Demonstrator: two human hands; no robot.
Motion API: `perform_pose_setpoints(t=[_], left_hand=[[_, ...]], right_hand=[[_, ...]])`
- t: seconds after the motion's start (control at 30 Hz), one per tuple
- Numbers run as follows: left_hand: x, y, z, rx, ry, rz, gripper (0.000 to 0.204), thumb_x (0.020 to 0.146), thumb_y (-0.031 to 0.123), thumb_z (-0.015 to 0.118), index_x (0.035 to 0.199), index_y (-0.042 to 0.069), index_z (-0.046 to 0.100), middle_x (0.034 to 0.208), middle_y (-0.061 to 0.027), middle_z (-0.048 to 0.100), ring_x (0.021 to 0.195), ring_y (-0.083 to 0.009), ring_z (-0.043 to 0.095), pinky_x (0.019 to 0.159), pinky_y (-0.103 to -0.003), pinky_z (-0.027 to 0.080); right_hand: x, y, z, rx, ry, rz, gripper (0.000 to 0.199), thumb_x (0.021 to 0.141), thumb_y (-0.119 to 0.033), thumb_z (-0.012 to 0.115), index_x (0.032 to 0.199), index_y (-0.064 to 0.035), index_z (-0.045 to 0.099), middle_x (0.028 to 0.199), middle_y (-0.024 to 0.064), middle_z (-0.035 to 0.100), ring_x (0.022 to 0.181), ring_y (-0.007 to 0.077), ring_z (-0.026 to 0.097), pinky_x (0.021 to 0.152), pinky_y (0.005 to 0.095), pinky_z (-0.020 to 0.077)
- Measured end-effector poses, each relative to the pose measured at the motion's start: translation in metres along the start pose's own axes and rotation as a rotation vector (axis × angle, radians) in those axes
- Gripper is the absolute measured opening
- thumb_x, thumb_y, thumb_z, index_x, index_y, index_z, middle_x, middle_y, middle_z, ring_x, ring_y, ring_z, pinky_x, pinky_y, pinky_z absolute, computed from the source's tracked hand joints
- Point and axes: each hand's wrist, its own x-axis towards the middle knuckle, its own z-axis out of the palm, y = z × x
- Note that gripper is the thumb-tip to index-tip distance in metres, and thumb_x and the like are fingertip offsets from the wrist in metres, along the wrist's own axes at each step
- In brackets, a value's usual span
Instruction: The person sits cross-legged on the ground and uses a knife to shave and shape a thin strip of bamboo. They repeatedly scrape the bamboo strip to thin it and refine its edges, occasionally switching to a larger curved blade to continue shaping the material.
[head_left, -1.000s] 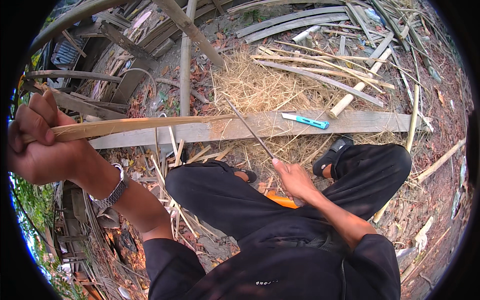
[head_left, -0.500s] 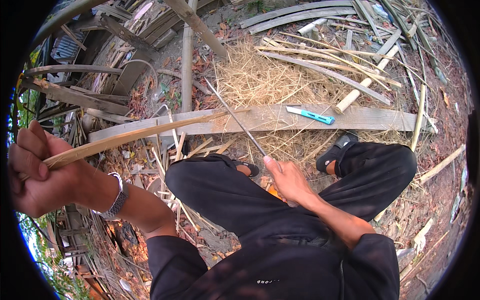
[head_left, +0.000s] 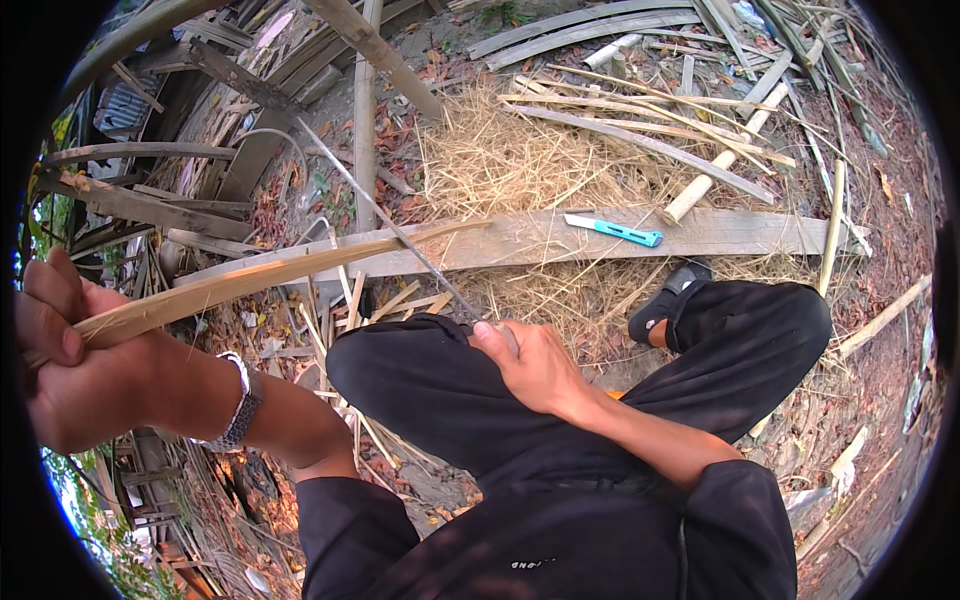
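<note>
Left hand: the left hand (head_left: pixel 75 365) sits at the left edge of the frame, fingers curled tight in a fist around the near end of a long pale split bamboo strip (head_left: pixel 250 285); a metal wristwatch (head_left: pixel 238 405) circles the wrist.
Bamboo strip: it runs from the fist up and to the right, tilted, its far tip ending over the grey weathered wooden plank (head_left: pixel 620 235) near the frame's centre.
Right hand: the right hand (head_left: pixel 535 365) lies at centre frame above the black-trousered knee (head_left: pixel 420 375), fingers closed on the handle end of a long thin metal blade (head_left: pixel 385 220); the thumb lies along the top.
Blade: it slants from the right hand toward the upper left and crosses the bamboo strip near its far end.
Plank: it stretches across the middle of the frame, with a small turquoise-handled knife (head_left: pixel 615 230) lying on it, well apart from both hands.
Ground: a heap of dry straw-coloured bamboo shavings (head_left: pixel 500 160) fills the upper centre, behind the plank.
Foot: a black sandal (head_left: pixel 665 300) rests just below the plank, right of centre.
</note>
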Motion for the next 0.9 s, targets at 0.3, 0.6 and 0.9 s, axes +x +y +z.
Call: perform_pose_setpoints(t=[0.3,0.6,0.9], left_hand=[[0.008,-0.027,-0.049,0.454,0.065,0.189,0.009,0.074,-0.016,0.050,0.071,-0.016,0.058,0.061,-0.0133,0.054,0.050,-0.0180,0.058,0.052,-0.025,0.057],[-0.009,0.002,0.008,0.350,0.306,0.035,0.019,0.074,-0.015,0.050,0.058,-0.006,0.049,0.057,-0.0039,0.042,0.046,-0.0123,0.043,0.057,-0.030,0.056],[-0.011,-0.002,0.008,0.348,0.255,0.057,0.028,0.074,-0.010,0.047,0.053,0.005,0.034,0.054,0.0004,0.028,0.045,-0.0093,0.031,0.065,-0.034,0.055]], right_hand=[[-0.003,-0.005,0.003,-0.041,0.062,-0.007,0.062,0.095,-0.049,0.049,0.069,0.0064,0.057,0.056,0.0264,0.052,0.054,0.0409,0.054,0.056,0.0459,0.0422],[-0.010,-0.036,-0.017,-0.138,-0.047,0.112,0.058,0.097,-0.046,0.045,0.074,0.0047,0.063,0.062,0.0230,0.058,0.058,0.0365,0.057,0.062,0.0441,0.0446],[-0.014,-0.067,-0.038,-0.016,-0.005,-0.022,0.053,0.097,-0.043,0.048,0.073,0.0031,0.059,0.058,0.0195,0.053,0.056,0.0302,0.053,0.060,0.0428,0.0431]])
